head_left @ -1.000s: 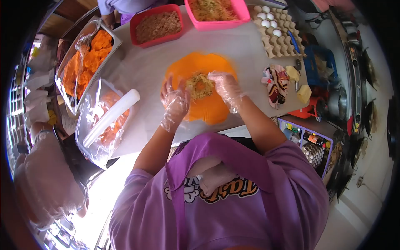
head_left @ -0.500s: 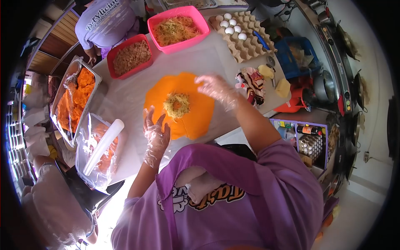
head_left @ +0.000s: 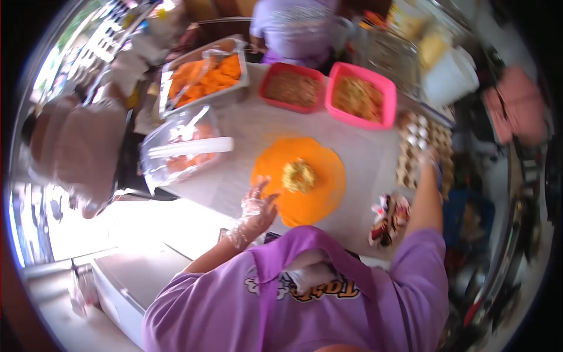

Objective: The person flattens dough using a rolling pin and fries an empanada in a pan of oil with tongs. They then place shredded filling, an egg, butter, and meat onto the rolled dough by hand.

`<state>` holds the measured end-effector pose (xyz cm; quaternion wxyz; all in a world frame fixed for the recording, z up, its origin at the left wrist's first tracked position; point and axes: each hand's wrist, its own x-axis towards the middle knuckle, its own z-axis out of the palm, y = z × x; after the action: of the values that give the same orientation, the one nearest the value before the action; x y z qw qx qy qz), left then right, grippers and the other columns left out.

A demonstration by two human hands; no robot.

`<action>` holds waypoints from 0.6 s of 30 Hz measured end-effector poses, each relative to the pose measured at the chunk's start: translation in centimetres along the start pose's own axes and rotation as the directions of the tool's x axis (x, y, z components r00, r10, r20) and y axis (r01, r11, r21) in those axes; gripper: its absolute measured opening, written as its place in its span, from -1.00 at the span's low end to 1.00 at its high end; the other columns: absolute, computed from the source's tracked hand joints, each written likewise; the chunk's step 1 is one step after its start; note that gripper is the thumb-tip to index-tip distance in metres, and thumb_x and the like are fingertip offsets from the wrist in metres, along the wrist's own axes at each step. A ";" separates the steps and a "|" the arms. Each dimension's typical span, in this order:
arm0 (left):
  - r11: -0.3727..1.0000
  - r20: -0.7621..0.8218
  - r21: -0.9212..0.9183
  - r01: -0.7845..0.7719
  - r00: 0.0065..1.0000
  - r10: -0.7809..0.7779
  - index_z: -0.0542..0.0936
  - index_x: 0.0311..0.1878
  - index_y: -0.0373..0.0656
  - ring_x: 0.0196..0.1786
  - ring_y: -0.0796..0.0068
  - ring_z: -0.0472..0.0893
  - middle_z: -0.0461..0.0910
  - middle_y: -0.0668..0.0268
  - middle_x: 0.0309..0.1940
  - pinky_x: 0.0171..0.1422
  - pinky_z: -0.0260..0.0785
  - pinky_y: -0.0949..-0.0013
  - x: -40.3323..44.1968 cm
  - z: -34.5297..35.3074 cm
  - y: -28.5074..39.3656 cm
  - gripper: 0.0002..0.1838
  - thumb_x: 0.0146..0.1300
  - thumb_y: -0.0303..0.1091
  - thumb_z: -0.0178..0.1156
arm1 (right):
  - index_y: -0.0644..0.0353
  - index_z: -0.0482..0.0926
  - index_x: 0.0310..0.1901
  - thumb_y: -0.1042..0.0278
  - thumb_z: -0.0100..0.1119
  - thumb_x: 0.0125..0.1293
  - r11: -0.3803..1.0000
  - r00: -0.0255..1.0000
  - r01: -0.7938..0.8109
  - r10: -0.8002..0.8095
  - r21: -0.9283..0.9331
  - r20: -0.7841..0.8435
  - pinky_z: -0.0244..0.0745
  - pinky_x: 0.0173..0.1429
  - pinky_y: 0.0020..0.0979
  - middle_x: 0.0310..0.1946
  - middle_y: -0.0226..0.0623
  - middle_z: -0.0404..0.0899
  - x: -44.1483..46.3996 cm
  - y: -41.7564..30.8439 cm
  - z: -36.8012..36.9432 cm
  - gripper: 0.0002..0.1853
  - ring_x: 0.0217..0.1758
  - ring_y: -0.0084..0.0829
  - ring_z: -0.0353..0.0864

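A flat round of orange dough (head_left: 325, 199) lies on the table with a ring of shredded filling (head_left: 290, 177) at its middle. My left hand (head_left: 256, 212), in a clear plastic glove, rests at the dough's near left edge with its fingers spread. Far to the right, my right hand (head_left: 429, 157) reaches over the cardboard egg tray (head_left: 444, 142), just beside several white eggs (head_left: 417, 130). Blur hides its fingers, so a grip on an egg cannot be made out. A crumpled patterned cloth (head_left: 392, 220) lies near my right forearm.
A red tub of ground filling (head_left: 293, 89) and a pink tub of shredded filling (head_left: 359, 97) line the far side. At left are a metal pan of orange mash (head_left: 205, 79) and a white rolling pin (head_left: 190, 147) on a plastic bag. Other people stand beyond the table and at left.
My right hand has gone from the dough's right edge to the egg tray. The head view has turned, shifting everything in it. My left hand stays by the dough's left edge.
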<state>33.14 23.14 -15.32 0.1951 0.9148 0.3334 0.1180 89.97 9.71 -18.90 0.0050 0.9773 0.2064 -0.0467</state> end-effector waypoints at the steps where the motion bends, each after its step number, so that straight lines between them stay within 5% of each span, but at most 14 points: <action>1: 0.999 0.012 0.000 0.034 0.999 -0.034 0.59 -0.04 -0.03 0.36 -0.01 0.20 0.24 0.08 0.30 0.32 0.14 0.00 -0.1 -0.2 0.0 -0.63 0.00 -0.35 0.23 | 0.23 0.62 -0.25 0.07 0.21 0.11 0.996 0.997 0.082 -0.082 0.040 -0.012 0.51 -0.07 -0.19 -0.29 -0.03 0.64 -0.3 0.3 -0.1 -0.64 -0.17 -0.10 0.64; 5: 0.983 0.014 -0.076 0.169 0.986 -0.168 0.58 0.04 -0.01 0.40 -0.01 0.12 0.15 0.14 0.35 0.34 0.11 -0.03 -0.4 -1.2 -0.6 -0.61 0.07 -0.33 0.13 | 0.27 0.57 -0.15 0.15 0.26 0.10 0.798 0.993 -0.121 0.103 0.591 0.064 0.47 -0.04 -0.14 -0.20 -0.05 0.61 -0.5 2.2 -0.2 -0.62 -0.11 -0.07 0.60; 8: 0.963 -0.024 -0.151 0.225 0.973 -0.231 0.57 0.05 -0.03 0.36 -0.02 0.20 0.23 0.08 0.30 0.31 0.16 -0.06 -0.1 -2.5 -1.3 -0.59 0.06 -0.35 0.15 | 0.29 0.54 -0.11 0.18 0.28 0.10 0.584 0.961 -0.270 0.212 0.766 0.178 0.45 -0.02 -0.12 -0.15 -0.07 0.60 0.6 5.5 1.2 -0.60 -0.08 -0.05 0.59; 9: 0.962 -0.035 -0.149 0.228 0.971 -0.235 0.57 0.05 -0.03 0.36 -0.02 0.20 0.23 0.08 0.30 0.31 0.16 -0.06 0.0 -2.5 -2.0 -0.59 0.06 -0.35 0.15 | 0.27 0.51 -0.07 0.17 0.26 0.13 0.714 0.991 0.121 -0.041 0.689 -0.131 0.44 -0.12 -0.17 -0.18 -0.15 0.59 1.7 7.1 3.1 -0.59 -0.17 -0.13 0.57; 10: 0.973 -0.125 -0.162 0.164 0.975 -0.186 0.55 0.06 -0.02 0.29 -0.05 0.28 0.27 0.03 0.26 0.28 0.20 -0.03 0.0 -2.1 -2.7 -0.59 0.08 -0.34 0.16 | 0.24 0.48 -0.02 0.17 0.25 0.16 0.727 0.867 0.484 -0.320 0.487 -0.383 0.43 -0.21 -0.23 -0.21 -0.23 0.58 2.3 7.7 4.1 -0.58 -0.25 -0.21 0.56; 11: 0.981 -0.215 -0.167 0.100 0.967 -0.135 0.52 0.08 -0.02 0.22 -0.08 0.35 0.30 -0.02 0.22 0.25 0.23 0.00 0.1 -2.0 -3.2 -0.59 0.10 -0.32 0.18 | 0.24 0.48 -0.02 0.17 0.25 0.16 0.724 0.864 0.490 -0.325 0.487 -0.386 0.43 -0.21 -0.23 -0.21 -0.23 0.58 0.4 7.3 2.3 -0.58 -0.25 -0.21 0.56; 12: 0.980 -0.226 -0.166 0.110 0.963 -0.147 0.52 0.08 -0.02 0.22 -0.08 0.35 0.30 -0.02 0.22 0.25 0.23 0.00 0.3 -2.6 -3.6 -0.59 0.10 -0.32 0.18 | 0.19 0.47 0.00 0.19 0.23 0.19 0.212 0.976 0.128 -0.202 0.969 -0.084 0.39 -0.28 -0.33 -0.23 -0.29 0.56 -1.6 4.1 0.6 -0.60 -0.31 -0.31 0.51; 13: 0.955 -0.241 -0.248 0.165 0.944 -0.226 0.51 0.09 -0.07 0.17 -0.02 0.40 0.35 0.00 0.18 0.23 0.26 0.05 0.8 -3.6 -4.0 -0.59 0.12 -0.31 0.19 | 0.14 0.46 0.03 0.20 0.20 0.22 -0.393 0.919 -0.364 -0.302 0.844 0.256 0.35 -0.35 -0.43 -0.26 -0.35 0.54 -4.3 -2.2 -3.1 -0.62 -0.37 -0.42 0.47; 15: 0.910 -0.244 -0.342 0.233 0.913 -0.325 0.49 0.09 -0.13 0.12 0.03 0.46 0.40 0.02 0.14 0.21 0.29 0.10 1.5 -4.8 -5.2 -0.59 0.14 -0.30 0.20 | 0.11 0.46 0.08 0.14 0.03 0.32 -0.346 0.893 -0.261 -0.440 0.901 0.090 0.29 -0.33 -0.55 -0.10 -0.33 0.45 -7.3 -8.3 -3.2 -0.64 -0.30 -0.49 0.40; 16: 0.665 -0.149 -0.712 0.225 0.877 -0.456 0.49 0.07 -0.18 0.09 0.12 0.50 0.43 0.06 0.09 0.18 0.32 0.16 1.9 -5.2 -6.0 -0.61 0.17 -0.31 0.18 | 0.15 0.42 0.13 0.11 -0.02 0.34 -0.291 0.837 -0.369 -0.517 0.883 0.179 0.30 -0.32 -0.56 -0.02 -0.23 0.39 -10.0 -12.5 -4.8 -0.59 -0.25 -0.47 0.39; 17: 0.282 -0.001 -0.943 0.176 0.846 -0.533 0.48 0.05 -0.24 0.06 0.20 0.53 0.47 0.10 0.05 0.15 0.34 0.21 2.2 -5.4 -6.8 -0.63 0.20 -0.31 0.16 | 0.19 0.36 0.18 0.14 -0.01 0.33 -0.305 0.760 -0.420 -0.633 0.855 0.147 0.31 -0.31 -0.57 -0.05 -0.18 0.37 -12.5 -16.4 -5.5 -0.54 -0.23 -0.47 0.39; 18: 0.188 0.051 -0.963 0.191 0.819 -0.571 0.47 0.05 -0.25 0.05 0.25 0.54 0.48 0.13 0.03 0.13 0.35 0.24 2.7 -5.5 -7.9 -0.64 0.23 -0.30 0.11 | 0.22 0.31 0.20 0.29 0.08 0.26 -0.288 0.647 -0.426 -0.759 0.857 0.066 0.33 -0.27 -0.56 -0.08 -0.23 0.36 -14.5 -20.0 -5.4 -0.52 -0.22 -0.47 0.39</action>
<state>28.80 31.94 -13.63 0.6577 0.4716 0.4452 0.3831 69.15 22.31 -11.95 -0.6922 0.3990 0.2335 -0.5542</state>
